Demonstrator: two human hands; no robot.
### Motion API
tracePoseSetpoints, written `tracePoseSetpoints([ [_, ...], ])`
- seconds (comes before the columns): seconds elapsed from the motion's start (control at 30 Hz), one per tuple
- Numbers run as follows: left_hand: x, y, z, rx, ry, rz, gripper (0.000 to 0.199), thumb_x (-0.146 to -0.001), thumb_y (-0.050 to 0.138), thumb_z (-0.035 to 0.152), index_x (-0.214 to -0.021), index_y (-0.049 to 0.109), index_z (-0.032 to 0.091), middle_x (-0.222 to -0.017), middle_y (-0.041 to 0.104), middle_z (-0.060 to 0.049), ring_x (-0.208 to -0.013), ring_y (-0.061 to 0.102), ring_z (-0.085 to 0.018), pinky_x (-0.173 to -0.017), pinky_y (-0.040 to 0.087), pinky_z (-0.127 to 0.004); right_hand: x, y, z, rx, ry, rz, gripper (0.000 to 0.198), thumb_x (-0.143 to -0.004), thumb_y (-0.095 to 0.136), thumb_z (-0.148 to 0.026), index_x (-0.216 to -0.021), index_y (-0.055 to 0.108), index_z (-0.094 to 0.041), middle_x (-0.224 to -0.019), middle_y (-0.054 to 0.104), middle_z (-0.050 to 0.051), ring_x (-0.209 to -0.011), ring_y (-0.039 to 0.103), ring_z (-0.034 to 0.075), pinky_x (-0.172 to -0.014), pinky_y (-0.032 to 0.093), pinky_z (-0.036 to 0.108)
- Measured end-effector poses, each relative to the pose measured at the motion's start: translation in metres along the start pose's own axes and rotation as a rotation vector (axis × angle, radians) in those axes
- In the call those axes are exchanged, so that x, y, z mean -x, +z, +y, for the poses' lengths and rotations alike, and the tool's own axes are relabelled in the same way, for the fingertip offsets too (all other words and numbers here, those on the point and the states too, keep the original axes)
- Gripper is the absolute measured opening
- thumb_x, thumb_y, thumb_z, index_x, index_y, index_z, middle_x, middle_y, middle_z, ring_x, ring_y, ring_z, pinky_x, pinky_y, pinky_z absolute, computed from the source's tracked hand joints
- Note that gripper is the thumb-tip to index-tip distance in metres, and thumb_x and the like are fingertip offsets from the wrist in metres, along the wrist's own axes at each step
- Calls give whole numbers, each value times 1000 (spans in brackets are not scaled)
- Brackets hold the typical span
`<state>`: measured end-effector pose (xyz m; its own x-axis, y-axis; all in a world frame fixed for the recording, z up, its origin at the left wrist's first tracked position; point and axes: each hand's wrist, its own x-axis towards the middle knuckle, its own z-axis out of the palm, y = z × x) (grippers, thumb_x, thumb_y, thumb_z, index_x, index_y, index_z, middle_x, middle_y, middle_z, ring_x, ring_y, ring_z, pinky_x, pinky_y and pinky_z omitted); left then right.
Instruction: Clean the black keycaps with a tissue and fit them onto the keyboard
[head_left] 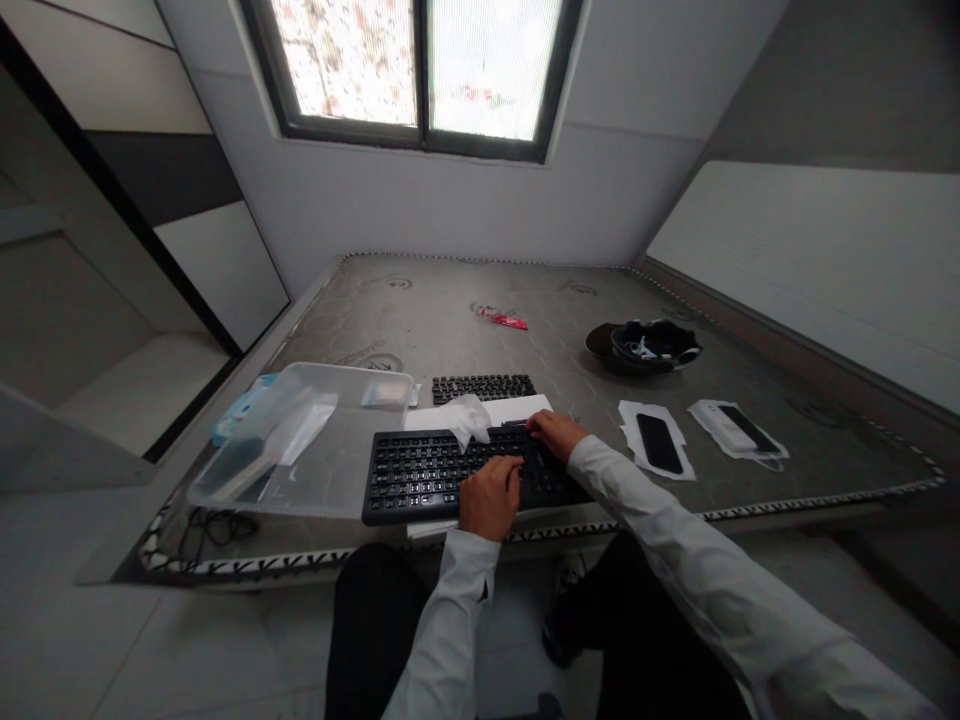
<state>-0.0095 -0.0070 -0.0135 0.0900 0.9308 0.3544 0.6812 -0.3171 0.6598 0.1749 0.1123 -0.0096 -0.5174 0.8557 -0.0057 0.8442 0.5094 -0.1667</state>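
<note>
A black keyboard (420, 475) lies in front of me at the bed's near edge, on white sheets. My left hand (489, 498) is closed over its front edge, fingers curled above the keys. At its far edge, my right hand (555, 434) has its fingers bent and pinched. A small dark strip shows beside those fingertips; whether they hold it is unclear. A crumpled white tissue (469, 415) rests against the keyboard's back edge. Behind that is a second set of black keys (484, 387), beside the white paper (427, 418).
A clear plastic bin (315, 500) with papers stands left, a black cable (217, 525) near it. Two phones (660, 444) (750, 428) lie on white sheets at right. Further back are a dark cap (645, 347) and a red packet (502, 318) on the mattress (420, 320).
</note>
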Motion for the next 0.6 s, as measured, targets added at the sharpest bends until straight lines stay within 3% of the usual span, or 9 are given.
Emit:
tracePoseSetpoints([
  [0.43, -1, 0, 0, -3, -4, -16, 22, -88, 49, 18, -103, 62, 26, -103, 68, 2, -92, 63, -14, -81, 48, -25, -6, -13, -6, 136, -29, -98, 20, -85, 56, -19, -104, 63, -18, -105, 66, 10, -97, 62, 21, -84, 42, 29],
  [0.6, 0, 2, -1, -4, -6, -16, 21, -89, 49, 18, -103, 62, 27, -103, 68, 4, -91, 63, -14, -80, 47, -25, -16, -19, -5, 147, -12, -142, 16, -80, 62, -20, -94, 70, -19, -98, 71, 8, -90, 65, 21, -78, 44, 25],
])
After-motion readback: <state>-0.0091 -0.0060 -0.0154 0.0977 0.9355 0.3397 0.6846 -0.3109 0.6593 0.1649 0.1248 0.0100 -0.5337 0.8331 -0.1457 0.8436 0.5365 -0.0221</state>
